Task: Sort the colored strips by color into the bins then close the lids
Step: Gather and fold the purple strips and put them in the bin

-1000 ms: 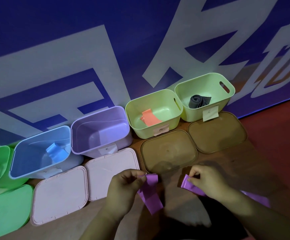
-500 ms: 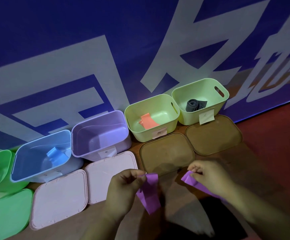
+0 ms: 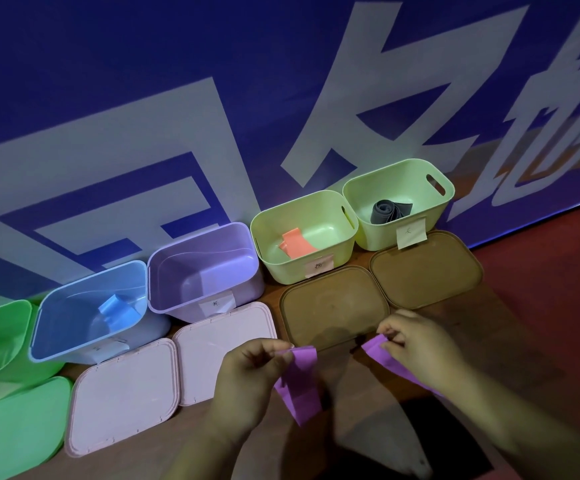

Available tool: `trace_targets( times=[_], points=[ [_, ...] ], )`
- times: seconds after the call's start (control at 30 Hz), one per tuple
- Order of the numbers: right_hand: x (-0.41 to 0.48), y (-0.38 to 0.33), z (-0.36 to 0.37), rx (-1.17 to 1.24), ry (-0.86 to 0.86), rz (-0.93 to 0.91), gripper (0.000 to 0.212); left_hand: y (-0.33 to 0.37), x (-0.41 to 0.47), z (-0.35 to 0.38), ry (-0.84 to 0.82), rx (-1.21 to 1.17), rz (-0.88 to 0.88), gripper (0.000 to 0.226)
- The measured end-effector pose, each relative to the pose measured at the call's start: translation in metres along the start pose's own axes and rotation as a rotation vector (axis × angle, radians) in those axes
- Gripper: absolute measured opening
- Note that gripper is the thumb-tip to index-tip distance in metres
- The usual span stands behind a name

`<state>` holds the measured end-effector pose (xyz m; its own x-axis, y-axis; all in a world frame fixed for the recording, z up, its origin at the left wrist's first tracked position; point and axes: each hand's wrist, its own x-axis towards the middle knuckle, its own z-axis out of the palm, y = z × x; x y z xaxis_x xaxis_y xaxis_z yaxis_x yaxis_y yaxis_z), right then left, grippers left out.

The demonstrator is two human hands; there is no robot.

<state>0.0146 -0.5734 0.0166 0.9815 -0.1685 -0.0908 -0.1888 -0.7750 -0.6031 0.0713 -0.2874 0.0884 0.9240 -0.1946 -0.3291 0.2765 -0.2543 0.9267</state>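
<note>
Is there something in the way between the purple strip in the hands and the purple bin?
Nothing visible blocks it. The purple bin stands open. A pale lid lies flat between the purple strip and the bin, probably low enough to pass over.

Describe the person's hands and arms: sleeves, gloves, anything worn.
The left hand and right hand are bare: no gloves, and no ring or watch shows in the dim light. Both forearms are uncovered, with no sleeve in view.
</note>
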Motion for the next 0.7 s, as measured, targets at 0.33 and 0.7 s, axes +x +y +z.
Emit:
trace_targets(
  times=[0.33, 0.7],
  points=[
    [0.007, 0.008, 0.013, -0.006, 0.029, 0.063, 0.029, 0.000, 0.003, 0.002, 0.019, 0.001, -0.005, 0.014],
    [0.021, 0.009, 0.012, 0.079, -0.101, 0.154, 0.025, -0.001, 0.021, 0.007, 0.015, 0.030, -0.025, 0.011]
  ],
)
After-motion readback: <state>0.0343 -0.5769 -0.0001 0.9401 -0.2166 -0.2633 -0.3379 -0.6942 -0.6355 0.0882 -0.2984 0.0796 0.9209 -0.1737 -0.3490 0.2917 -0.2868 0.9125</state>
